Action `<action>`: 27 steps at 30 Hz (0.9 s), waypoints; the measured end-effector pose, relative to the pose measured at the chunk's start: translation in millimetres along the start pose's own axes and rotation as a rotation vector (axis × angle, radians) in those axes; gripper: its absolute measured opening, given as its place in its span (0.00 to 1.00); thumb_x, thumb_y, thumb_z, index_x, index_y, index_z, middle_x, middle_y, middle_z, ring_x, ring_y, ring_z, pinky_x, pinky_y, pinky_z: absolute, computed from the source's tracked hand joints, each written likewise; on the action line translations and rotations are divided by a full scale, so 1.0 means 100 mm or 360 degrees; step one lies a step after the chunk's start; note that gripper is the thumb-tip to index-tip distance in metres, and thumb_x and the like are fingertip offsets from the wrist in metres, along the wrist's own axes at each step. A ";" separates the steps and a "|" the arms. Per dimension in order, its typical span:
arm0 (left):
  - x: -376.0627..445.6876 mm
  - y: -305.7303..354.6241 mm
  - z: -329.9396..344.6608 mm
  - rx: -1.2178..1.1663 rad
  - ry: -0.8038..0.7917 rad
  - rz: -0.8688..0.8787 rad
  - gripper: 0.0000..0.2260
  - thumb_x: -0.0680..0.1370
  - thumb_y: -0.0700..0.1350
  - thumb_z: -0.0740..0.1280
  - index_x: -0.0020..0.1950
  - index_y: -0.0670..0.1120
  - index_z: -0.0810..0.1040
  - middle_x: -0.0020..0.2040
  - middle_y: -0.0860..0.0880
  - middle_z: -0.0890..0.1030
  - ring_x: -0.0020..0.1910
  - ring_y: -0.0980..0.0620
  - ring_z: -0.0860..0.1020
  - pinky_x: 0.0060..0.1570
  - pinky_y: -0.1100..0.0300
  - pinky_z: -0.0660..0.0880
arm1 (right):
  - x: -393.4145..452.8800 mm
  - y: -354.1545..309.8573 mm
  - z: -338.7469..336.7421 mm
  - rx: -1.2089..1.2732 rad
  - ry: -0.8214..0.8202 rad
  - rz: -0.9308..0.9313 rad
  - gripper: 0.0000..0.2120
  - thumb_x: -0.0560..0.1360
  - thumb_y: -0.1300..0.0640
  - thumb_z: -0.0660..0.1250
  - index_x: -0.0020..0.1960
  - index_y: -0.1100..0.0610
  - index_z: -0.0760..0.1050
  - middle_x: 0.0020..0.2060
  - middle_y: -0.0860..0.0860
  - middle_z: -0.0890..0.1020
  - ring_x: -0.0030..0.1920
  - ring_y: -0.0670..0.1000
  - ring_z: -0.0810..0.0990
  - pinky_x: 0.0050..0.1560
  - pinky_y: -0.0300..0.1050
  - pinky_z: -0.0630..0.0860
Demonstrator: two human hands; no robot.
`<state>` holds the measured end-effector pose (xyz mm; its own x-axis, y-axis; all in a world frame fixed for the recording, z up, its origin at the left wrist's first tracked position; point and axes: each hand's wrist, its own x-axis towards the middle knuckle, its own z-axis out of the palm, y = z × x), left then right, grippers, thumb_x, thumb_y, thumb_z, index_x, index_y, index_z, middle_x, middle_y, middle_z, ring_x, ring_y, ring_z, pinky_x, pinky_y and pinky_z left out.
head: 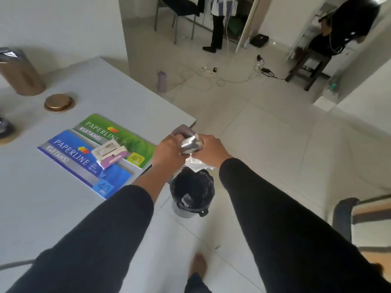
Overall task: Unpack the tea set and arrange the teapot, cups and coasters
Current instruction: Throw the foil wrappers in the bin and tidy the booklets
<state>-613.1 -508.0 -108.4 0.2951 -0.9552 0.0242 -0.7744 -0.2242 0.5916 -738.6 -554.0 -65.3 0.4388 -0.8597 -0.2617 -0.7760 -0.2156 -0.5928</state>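
We grip a crumpled silver wrapper (189, 144) with left hand (169, 152) and right hand (211, 149), fingers curled round it; its contents are hidden above the bin (191, 195).

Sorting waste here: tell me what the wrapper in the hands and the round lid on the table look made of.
Wrapper: probably metallised foil or plastic film; silvery, crinkled, shiny. Round lid: possibly metal or coated plastic; smooth bronze-gold sheen. Cannot confirm either.
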 end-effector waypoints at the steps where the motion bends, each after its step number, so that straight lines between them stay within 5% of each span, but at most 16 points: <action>1: 0.12 0.08 0.17 0.0020 -0.0021 0.0006 0.11 0.72 0.44 0.71 0.53 0.45 0.77 0.48 0.46 0.80 0.47 0.45 0.79 0.42 0.58 0.74 | 0.10 0.18 -0.05 -0.0007 0.0005 0.0015 0.14 0.70 0.62 0.68 0.55 0.57 0.76 0.47 0.54 0.82 0.49 0.55 0.79 0.50 0.45 0.75; 6: 0.53 0.11 0.99 0.0112 -0.0111 0.0002 0.06 0.72 0.50 0.69 0.46 0.51 0.75 0.48 0.56 0.78 0.39 0.51 0.79 0.41 0.53 0.80 | 0.49 0.93 0.02 -0.0007 -0.0040 0.0104 0.10 0.72 0.61 0.65 0.53 0.54 0.75 0.41 0.50 0.77 0.45 0.54 0.76 0.44 0.39 0.68; 11: 0.78 -0.18 1.65 0.0189 -0.0345 -0.0080 0.05 0.72 0.47 0.67 0.46 0.51 0.77 0.49 0.56 0.78 0.40 0.51 0.79 0.44 0.53 0.80 | 0.88 1.50 0.45 0.0045 -0.0106 0.0227 0.06 0.72 0.63 0.63 0.45 0.53 0.70 0.38 0.48 0.75 0.41 0.53 0.73 0.36 0.35 0.63; 17: 1.16 -0.67 2.53 0.0226 -0.0541 -0.0079 0.16 0.72 0.44 0.69 0.59 0.46 0.74 0.53 0.46 0.75 0.52 0.47 0.76 0.52 0.56 0.77 | 1.48 2.25 1.08 0.0167 -0.0180 0.0406 0.17 0.71 0.60 0.66 0.60 0.54 0.75 0.50 0.52 0.81 0.49 0.54 0.77 0.46 0.36 0.68; 21: 1.33 -1.05 3.12 0.0245 -0.0692 -0.0177 0.24 0.72 0.46 0.72 0.66 0.46 0.70 0.63 0.45 0.70 0.63 0.47 0.71 0.62 0.55 0.72 | 1.87 2.69 1.53 0.0197 -0.0382 0.0553 0.21 0.72 0.57 0.69 0.64 0.55 0.70 0.50 0.52 0.79 0.54 0.54 0.78 0.49 0.39 0.70; 24: 1.34 -1.29 3.48 0.0322 -0.0803 -0.0249 0.26 0.72 0.48 0.72 0.67 0.49 0.68 0.68 0.46 0.66 0.69 0.46 0.66 0.67 0.53 0.68 | 2.05 2.91 1.82 0.0178 -0.0523 0.0546 0.31 0.70 0.57 0.73 0.70 0.54 0.65 0.60 0.54 0.77 0.61 0.54 0.75 0.60 0.44 0.70; 27: 1.28 -1.37 3.66 0.0424 -0.0889 -0.0321 0.25 0.75 0.50 0.69 0.69 0.49 0.66 0.70 0.46 0.64 0.70 0.45 0.63 0.70 0.48 0.65 | 2.07 3.03 1.95 0.0153 -0.0556 0.0597 0.30 0.73 0.56 0.70 0.72 0.54 0.62 0.65 0.55 0.74 0.65 0.56 0.73 0.64 0.46 0.68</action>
<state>-673.8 -670.1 -481.1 0.1693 -0.8301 -0.5313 -0.8677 -0.3811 0.3190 -794.7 -707.3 -447.4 0.2764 -0.6601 -0.6985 -0.8710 0.1350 -0.4723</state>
